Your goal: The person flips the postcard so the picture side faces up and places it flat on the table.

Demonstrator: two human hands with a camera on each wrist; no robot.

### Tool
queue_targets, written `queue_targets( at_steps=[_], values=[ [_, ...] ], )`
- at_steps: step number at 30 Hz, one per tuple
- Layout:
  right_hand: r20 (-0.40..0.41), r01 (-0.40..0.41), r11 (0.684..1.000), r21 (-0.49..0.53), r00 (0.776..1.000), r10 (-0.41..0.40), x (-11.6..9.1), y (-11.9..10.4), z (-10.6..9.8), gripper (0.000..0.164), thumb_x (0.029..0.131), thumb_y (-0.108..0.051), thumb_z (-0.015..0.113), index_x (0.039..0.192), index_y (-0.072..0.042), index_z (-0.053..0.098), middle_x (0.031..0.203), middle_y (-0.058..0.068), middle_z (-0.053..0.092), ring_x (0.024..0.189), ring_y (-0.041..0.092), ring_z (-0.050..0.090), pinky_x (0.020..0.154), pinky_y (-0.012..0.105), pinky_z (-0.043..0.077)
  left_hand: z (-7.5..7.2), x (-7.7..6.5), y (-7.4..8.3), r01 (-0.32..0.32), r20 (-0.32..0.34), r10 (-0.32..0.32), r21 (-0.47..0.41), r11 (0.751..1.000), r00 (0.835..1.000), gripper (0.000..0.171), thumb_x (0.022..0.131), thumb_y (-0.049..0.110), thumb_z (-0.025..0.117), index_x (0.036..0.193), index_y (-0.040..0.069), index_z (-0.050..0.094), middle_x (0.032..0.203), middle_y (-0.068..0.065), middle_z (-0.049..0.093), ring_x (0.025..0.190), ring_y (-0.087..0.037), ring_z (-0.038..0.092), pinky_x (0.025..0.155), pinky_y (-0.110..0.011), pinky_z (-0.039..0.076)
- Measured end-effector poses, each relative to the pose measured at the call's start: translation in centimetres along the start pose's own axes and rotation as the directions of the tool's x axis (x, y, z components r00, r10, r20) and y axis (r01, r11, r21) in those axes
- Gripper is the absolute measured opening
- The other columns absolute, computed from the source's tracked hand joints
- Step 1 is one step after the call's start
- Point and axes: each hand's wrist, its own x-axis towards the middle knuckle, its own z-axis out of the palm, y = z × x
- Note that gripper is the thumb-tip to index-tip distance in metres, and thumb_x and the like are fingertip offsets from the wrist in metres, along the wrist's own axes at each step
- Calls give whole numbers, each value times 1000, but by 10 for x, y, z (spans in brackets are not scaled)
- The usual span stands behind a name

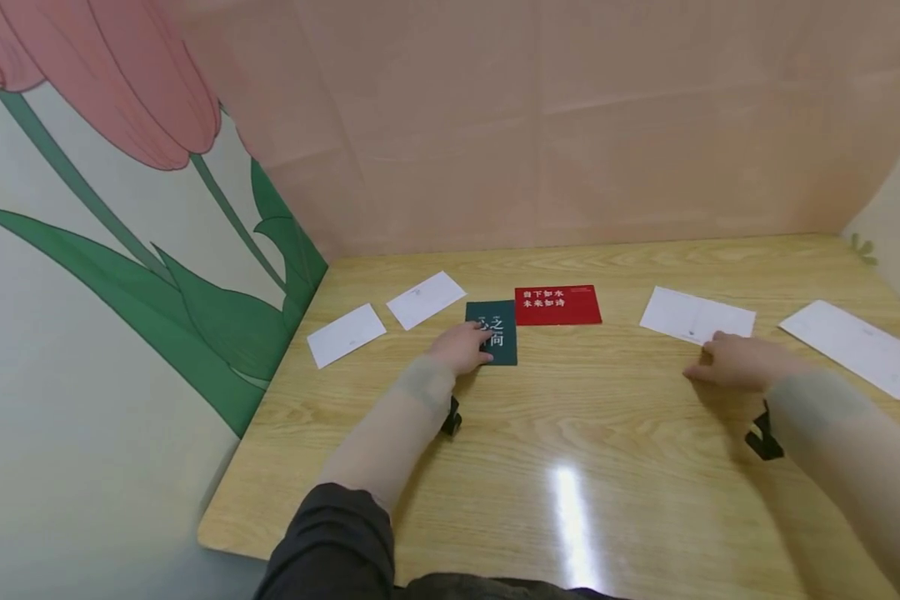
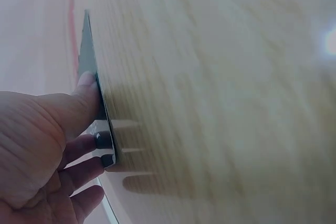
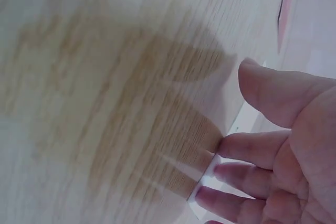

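Note:
In the head view my left hand (image 1: pixel 459 347) lies over the lower left of a dark green card (image 1: pixel 504 313) with white characters. Up close, the left thumb (image 2: pixel 84 95) rests against this card (image 2: pixel 88 56), and the fingertips meet its end by the lower corner. My right hand (image 1: pixel 750 362) is at the near edge of a white card (image 1: pixel 690 313). In the right wrist view its fingertips touch that card's edge (image 3: pixel 209 174), with the thumb (image 3: pixel 260 90) held apart. Touching the green card's right side is a red card (image 1: pixel 570 307) with white characters.
Two white cards, one outer (image 1: pixel 347 335) and one inner (image 1: pixel 426 300), lie at the left of the wooden table (image 1: pixel 540 417). A larger white card (image 1: pixel 858 346) lies at the far right. Pink sheeting (image 1: pixel 532 125) rises behind the table.

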Motion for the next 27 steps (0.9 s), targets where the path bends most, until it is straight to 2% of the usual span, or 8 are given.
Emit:
queue_targets(
  at_steps=[9, 16, 19, 23, 27],
  values=[
    [38, 18, 1000, 23, 999, -19, -18, -12, -1, 83, 91, -61, 50, 126, 14, 52, 133, 42, 38, 116, 62, 38, 91, 68, 36, -8, 15, 10, 13, 6, -13, -27, 1000, 1000, 53, 97, 39, 56, 146, 26, 43, 153, -1, 35, 139, -21, 32, 112, -39, 27],
    [17, 84, 996, 14, 996, -84, -25, -20, 4, 71, 90, -57, 56, 118, 8, 61, 129, 43, 42, 113, 60, 45, 88, 65, 40, -9, 33, 9, 36, 18, -37, 34, 999, 999, 53, 97, 41, 54, 147, 27, 42, 153, 1, 34, 139, -20, 32, 112, -37, 28],
    [18, 89, 996, 8, 996, -89, -28, -23, 6, 70, 89, -58, 56, 118, 6, 61, 130, 41, 43, 114, 59, 45, 87, 66, 40, -9, 38, 8, 41, 15, -42, 57, 998, 999, 53, 97, 41, 54, 147, 27, 42, 153, 1, 35, 139, -20, 33, 111, -39, 29],
    [30, 95, 995, 21, 995, -95, -33, -30, 6, 74, 88, -61, 55, 121, 5, 60, 133, 39, 41, 117, 58, 43, 88, 66, 39, -9, 42, 6, 51, 12, -52, 70, 996, 999, 54, 97, 42, 52, 148, 28, 40, 154, 0, 33, 139, -21, 32, 111, -40, 29],
    [60, 102, 994, 45, 993, -104, -40, -36, 6, 82, 87, -64, 54, 126, 8, 56, 137, 38, 39, 120, 57, 41, 92, 66, 37, -8, 45, 4, 49, -13, -48, 66, 997, 999, 57, 98, 43, 51, 150, 27, 35, 155, -1, 31, 139, -20, 32, 111, -39, 29]
  ],
)
